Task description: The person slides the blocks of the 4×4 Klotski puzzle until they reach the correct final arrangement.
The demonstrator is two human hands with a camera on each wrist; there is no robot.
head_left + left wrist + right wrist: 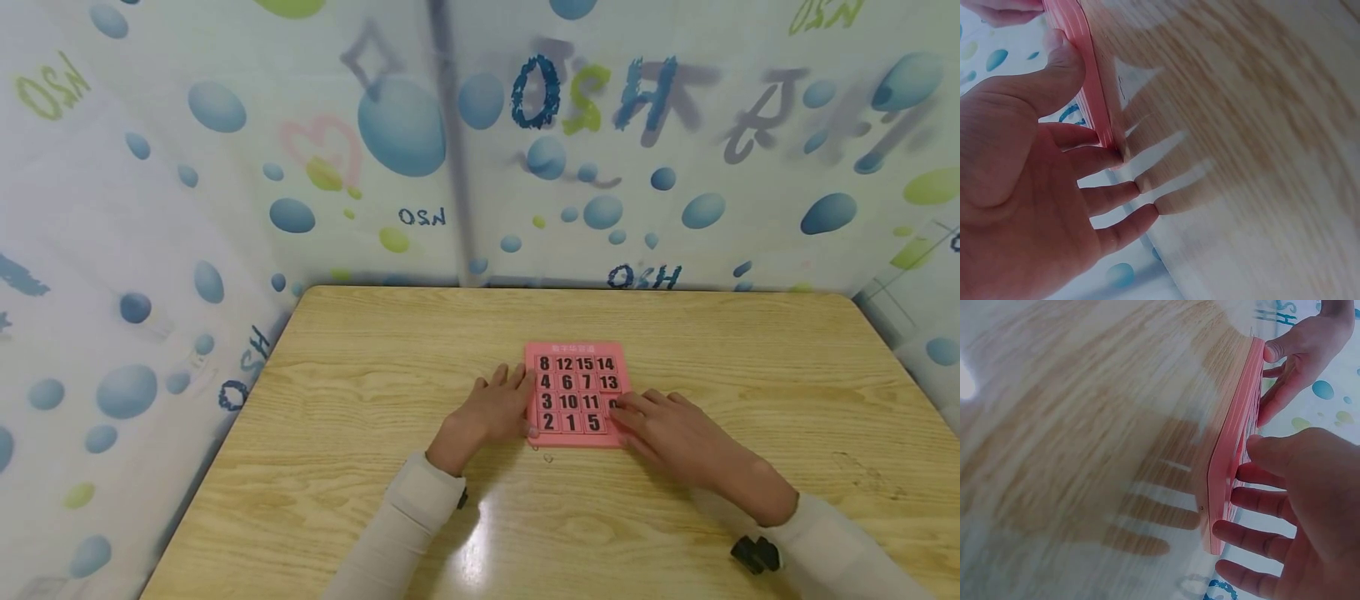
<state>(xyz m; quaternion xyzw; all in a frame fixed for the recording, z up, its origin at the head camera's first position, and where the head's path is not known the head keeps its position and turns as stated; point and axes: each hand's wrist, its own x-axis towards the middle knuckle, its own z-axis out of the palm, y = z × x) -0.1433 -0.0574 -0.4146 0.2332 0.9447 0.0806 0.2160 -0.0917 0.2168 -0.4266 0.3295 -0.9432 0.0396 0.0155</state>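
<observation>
A pink sliding number puzzle (576, 439) lies flat on the wooden table, its black-numbered square tiles facing up. Along its left side rests my left hand (491, 408), thumb by the near corner. In the left wrist view that thumb (1063, 59) touches the pink edge, and the fairly straight fingers reach the frame's side and the tabletop. From the right, my right hand (678, 437) reaches over the frame, fingertips on the right-hand column and partly covering a tile below the 13. In the right wrist view its fingers (1260, 540) are extended, spread along the puzzle's edge.
The wooden table (375, 350) reaches back to a pale curtain (495, 183) printed with blue and green drops and letters. Another patterned sheet (97, 333) hangs on the left. A small dark device (753, 554) sits at my right wrist.
</observation>
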